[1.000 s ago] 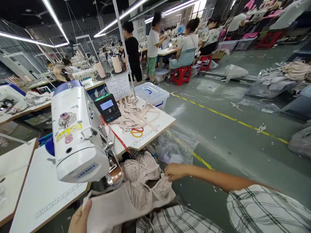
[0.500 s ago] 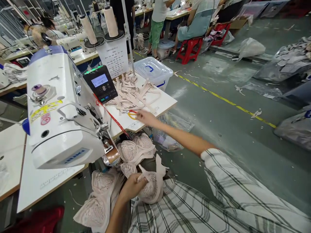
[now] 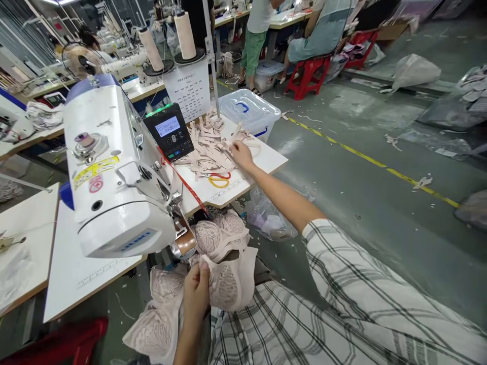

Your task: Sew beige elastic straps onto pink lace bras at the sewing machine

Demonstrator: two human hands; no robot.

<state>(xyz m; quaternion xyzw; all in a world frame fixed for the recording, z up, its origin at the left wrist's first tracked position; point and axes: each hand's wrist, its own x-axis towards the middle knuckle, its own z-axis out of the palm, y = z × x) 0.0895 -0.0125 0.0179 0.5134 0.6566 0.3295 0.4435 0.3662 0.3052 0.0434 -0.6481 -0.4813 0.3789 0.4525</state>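
Observation:
Above my lap, my left hand pinches the edge of a beige lace bra between thumb and fingers. My right hand is stretched over the white tabletop, fingers drawn together on a beige strap at the right side of a loose pile of straps. Just left of that wrist lie scissors with red and yellow handles, untouched. More lace bras hang by the sewing machine's needle end, and others drape at the lower left.
A control panel and thread cones stand behind the machine. Beyond the table is a clear lidded bin. A plastic bag sits on the floor below the table edge. Co-workers and red stools are farther back.
My right hand has let go of the scissors, leaving them on the table, and moved away to the straps. My left hand has shifted left along the bra and turned it.

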